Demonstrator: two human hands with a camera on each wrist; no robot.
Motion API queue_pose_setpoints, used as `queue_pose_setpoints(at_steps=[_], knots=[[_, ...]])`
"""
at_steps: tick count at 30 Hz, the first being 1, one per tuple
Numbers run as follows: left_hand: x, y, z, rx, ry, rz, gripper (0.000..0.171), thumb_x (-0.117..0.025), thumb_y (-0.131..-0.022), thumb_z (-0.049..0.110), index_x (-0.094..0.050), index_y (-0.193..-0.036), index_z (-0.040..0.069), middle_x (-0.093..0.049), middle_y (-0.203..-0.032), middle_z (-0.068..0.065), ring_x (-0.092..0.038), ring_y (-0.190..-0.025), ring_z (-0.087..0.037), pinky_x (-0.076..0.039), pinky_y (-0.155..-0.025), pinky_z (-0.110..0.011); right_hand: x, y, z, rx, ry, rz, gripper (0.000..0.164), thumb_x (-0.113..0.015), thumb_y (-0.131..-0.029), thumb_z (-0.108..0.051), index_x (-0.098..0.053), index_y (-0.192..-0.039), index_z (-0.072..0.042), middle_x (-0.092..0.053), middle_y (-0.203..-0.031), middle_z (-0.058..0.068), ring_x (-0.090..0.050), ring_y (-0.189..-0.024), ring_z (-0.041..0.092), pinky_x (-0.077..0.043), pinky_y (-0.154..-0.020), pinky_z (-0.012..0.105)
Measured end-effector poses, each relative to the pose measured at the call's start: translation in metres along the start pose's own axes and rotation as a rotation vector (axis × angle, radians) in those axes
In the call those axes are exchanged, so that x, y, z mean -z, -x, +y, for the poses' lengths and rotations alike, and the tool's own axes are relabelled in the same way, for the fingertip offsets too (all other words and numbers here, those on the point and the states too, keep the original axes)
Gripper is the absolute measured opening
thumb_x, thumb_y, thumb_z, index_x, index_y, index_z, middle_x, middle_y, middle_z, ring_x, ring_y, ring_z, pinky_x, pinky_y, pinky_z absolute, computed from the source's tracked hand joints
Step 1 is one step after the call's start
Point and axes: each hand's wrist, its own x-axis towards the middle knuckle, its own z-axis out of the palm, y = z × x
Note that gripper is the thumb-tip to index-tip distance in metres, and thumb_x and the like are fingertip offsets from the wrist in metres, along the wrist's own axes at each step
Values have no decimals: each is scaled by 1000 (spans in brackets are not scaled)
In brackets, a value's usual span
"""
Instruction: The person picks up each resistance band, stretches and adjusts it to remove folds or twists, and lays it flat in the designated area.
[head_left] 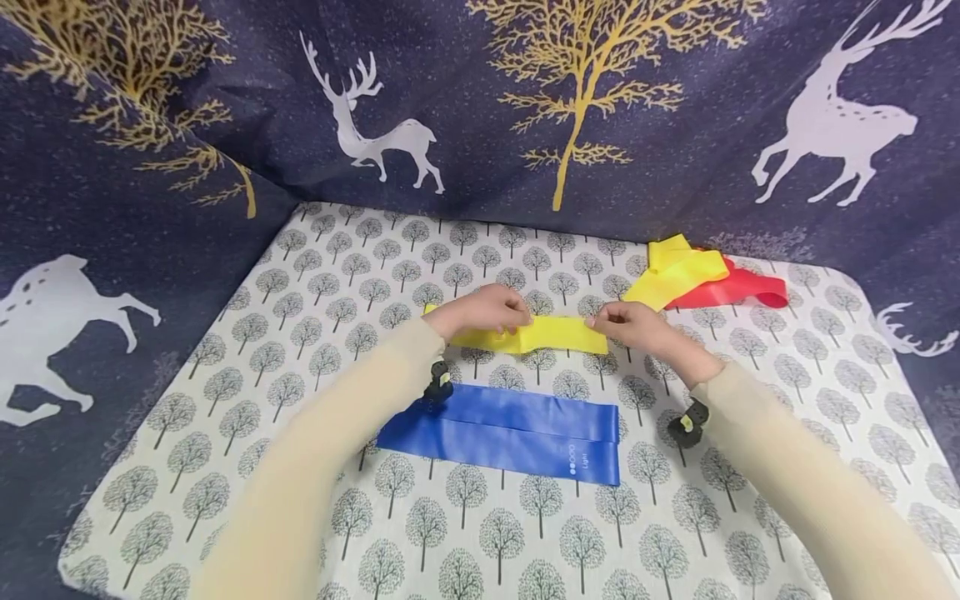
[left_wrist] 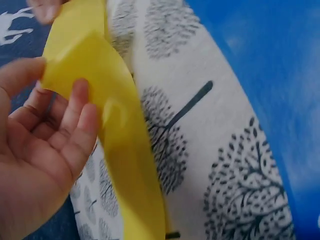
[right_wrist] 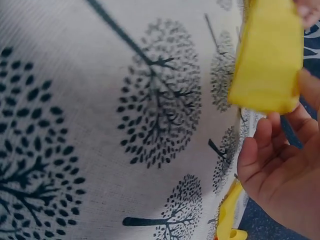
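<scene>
A flat yellow resistance band stretches between the two hands over the middle of the table. My left hand pinches its far edge near the middle; the left wrist view shows thumb and fingertips at the edge of the yellow band, which bends there. At the band's right end, my right hand pinches the corner between thumb and fingers, as the right wrist view of that hand also shows. Nearer to me lies a wide blue resistance band, folded lengthwise and marked "Light".
A second yellow band lies crumpled over a red band at the table's far right. The tree-print cloth covers the table. Behind it hangs a dark blue curtain with deer and trees.
</scene>
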Motion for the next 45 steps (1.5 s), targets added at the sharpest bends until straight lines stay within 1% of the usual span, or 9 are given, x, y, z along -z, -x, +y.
queue_pose_setpoints(at_steps=[4, 13, 17, 21, 25, 33, 38, 42, 45], knots=[[8, 7, 5, -6, 137, 40, 13, -56, -101, 13, -63, -94, 4, -69, -118, -13, -65, -100, -23, -52, -101, -33, -1, -1, 3, 31, 44, -48, 23, -68, -98, -22, -56, -87, -7, -47, -75, 0, -41, -67, 17, -37, -58, 27], [19, 16, 16, -99, 203, 49, 17, -54, -94, 4, -53, -78, 11, -62, -100, -6, -63, -101, -25, -56, -97, -34, 5, 3, -3, 54, 84, -156, 23, -76, -91, -14, -55, -85, -8, -58, -78, 0, -45, -69, 16, -39, -61, 28], [29, 20, 15, -126, 245, 73, 18, -51, -94, 4, -51, -77, 11, -62, -110, -9, -61, -109, -27, -54, -101, -39, 12, 8, -8, 62, 137, -240, 31, -76, -91, -16, -49, -78, -11, -50, -71, -3, -42, -66, 14, -38, -61, 29], [42, 25, 7, -132, 327, 149, 14, -50, -96, 6, -52, -82, 8, -62, -110, -11, -63, -112, -31, -52, -105, -42, 18, 14, 0, 41, 160, -314, 37, -74, -92, -18, -43, -75, -14, -41, -67, -5, -38, -62, 12, -35, -59, 27], [50, 29, -11, -76, 331, 198, 10, -51, -97, 8, -56, -88, 5, -63, -106, -12, -66, -109, -33, -52, -106, -42, 22, 18, 11, 37, 128, -320, 26, -72, -94, -16, -51, -79, -9, -46, -69, -4, -41, -63, 13, -38, -61, 28], [54, 38, -46, 87, 166, 216, 13, -53, -97, 12, -58, -88, 4, -63, -130, -20, -64, -118, -35, -52, -105, -43, 27, 21, 8, 46, 49, -295, 16, -75, -92, -18, -67, -99, -7, -66, -90, 3, -53, -80, 18, -47, -73, 33], [62, 44, -53, 119, 153, 231, 17, -51, -101, 14, -56, -88, 4, -62, -133, -24, -64, -118, -38, -53, -104, -46, 37, 26, 7, 75, 42, -257, 18, -74, -92, -19, -66, -102, -7, -68, -118, 14, -60, -108, 28, -50, -91, 43], [70, 49, -58, 167, 152, 256, 18, -51, -100, 16, -61, -96, 1, -65, -128, -24, -69, -107, -34, -54, -102, -45, 46, 32, 13, 91, 14, -248, 10, -71, -93, -14, -64, -92, -7, -63, -135, 20, -56, -125, 39, -45, -104, 55], [73, 52, -61, 195, 159, 212, 24, -52, -98, 14, -63, -109, -5, -68, -117, -22, -70, -91, -26, -58, -95, -42, 51, 35, 20, 109, -14, -253, 6, -68, -94, -8, -64, -91, -5, -63, -134, 23, -57, -124, 38, -45, -104, 56]])
